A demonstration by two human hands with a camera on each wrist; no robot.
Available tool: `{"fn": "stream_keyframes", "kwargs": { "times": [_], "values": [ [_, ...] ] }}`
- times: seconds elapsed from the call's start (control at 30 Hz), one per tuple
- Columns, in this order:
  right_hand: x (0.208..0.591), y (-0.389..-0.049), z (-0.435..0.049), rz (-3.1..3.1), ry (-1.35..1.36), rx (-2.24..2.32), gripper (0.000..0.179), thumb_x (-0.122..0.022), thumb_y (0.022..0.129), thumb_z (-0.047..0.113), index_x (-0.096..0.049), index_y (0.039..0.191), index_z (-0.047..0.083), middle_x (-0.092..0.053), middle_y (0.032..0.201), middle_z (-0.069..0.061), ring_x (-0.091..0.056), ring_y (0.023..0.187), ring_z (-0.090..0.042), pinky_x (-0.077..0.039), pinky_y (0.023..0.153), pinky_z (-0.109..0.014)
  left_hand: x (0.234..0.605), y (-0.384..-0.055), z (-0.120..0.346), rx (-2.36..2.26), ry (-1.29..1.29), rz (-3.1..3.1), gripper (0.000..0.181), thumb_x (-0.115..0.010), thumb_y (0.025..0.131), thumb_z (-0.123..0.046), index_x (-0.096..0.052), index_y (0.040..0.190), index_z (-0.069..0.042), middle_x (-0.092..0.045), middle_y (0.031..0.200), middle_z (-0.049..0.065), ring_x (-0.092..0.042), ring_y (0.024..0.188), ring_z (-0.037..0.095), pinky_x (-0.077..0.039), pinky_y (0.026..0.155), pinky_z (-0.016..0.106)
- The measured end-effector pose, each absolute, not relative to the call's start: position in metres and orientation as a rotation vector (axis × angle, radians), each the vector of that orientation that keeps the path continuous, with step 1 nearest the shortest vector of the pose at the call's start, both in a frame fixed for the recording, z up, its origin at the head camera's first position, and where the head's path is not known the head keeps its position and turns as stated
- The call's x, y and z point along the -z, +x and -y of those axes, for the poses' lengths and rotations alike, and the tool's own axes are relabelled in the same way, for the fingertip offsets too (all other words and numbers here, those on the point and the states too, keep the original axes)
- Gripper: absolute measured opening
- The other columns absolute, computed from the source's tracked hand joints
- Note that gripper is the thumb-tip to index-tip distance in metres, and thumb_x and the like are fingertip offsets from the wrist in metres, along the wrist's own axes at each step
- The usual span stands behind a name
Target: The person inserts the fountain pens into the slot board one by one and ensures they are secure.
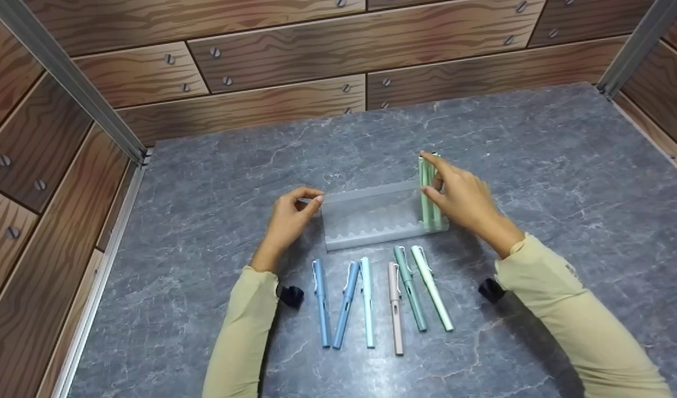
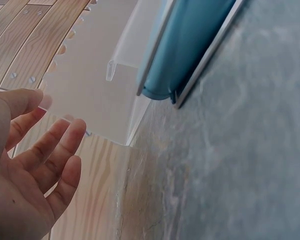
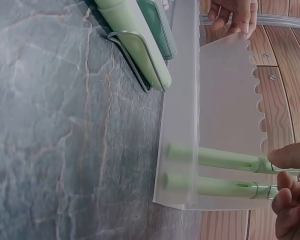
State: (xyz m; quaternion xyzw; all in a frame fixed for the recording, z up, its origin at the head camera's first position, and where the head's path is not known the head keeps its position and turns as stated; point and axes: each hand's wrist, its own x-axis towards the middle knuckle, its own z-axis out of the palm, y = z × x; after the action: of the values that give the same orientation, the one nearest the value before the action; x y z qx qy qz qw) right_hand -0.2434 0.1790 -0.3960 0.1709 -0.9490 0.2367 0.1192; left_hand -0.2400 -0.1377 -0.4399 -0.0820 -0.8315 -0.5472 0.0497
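A clear acrylic pen stand (image 1: 371, 213) with scalloped edges leans back on the table. At its upper left corner, my left hand (image 1: 291, 218) pinches the edge between thumb and index finger; the other fingers are loosely bent. Two light green pens (image 3: 227, 159) (image 3: 225, 186) stand side by side in the slots at the right end. My right hand (image 1: 463, 193) is at their upper ends, with the thumb in front and the index finger at the top, pinching one pen. In the right wrist view, the fingertips (image 3: 285, 192) partly cover the pens' caps.
In front of the stand lies a loose row of capped pens: two blue ones (image 1: 322, 309) (image 1: 347, 304), a light blue one (image 1: 367, 309), a greyish-pink one (image 1: 396, 315), a dark green one (image 1: 413, 298) and a light green one (image 1: 435, 296). Wood-patterned walls (image 1: 283, 55) border the marbled table (image 1: 206, 276).
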Motion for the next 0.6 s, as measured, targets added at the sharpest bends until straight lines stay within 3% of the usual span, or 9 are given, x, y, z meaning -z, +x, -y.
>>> {"fn": "stream_keyframes", "kwargs": {
  "times": [0.47, 0.6],
  "values": [
    [0.3947, -0.2459, -0.1803, 2.806, 0.489, -0.638, 0.060, -0.068, 0.090, 0.022, -0.044, 0.144, 0.018, -0.058, 0.067, -0.004, -0.047, 0.055, -0.017, -0.037, 0.050, -0.030, 0.4408, -0.2405, 0.1368, 1.661, -0.223, 2.526, 0.017, -0.065, 0.092, -0.016, -0.072, 0.103, -0.005, -0.070, 0.102, 0.013, -0.065, 0.078, 0.034, -0.044, 0.059, 0.019],
    [0.3950, -0.2464, -0.1801, 2.810, 0.488, -0.632, 0.060, -0.069, 0.089, 0.022, -0.044, 0.144, 0.017, -0.058, 0.067, -0.004, -0.047, 0.055, -0.018, -0.038, 0.049, -0.029, 0.4405, -0.2407, 0.1365, 1.655, -0.223, 2.522, 0.017, -0.066, 0.092, -0.016, -0.072, 0.103, -0.004, -0.070, 0.102, 0.013, -0.064, 0.074, 0.027, -0.044, 0.059, 0.019]
  ]
}}
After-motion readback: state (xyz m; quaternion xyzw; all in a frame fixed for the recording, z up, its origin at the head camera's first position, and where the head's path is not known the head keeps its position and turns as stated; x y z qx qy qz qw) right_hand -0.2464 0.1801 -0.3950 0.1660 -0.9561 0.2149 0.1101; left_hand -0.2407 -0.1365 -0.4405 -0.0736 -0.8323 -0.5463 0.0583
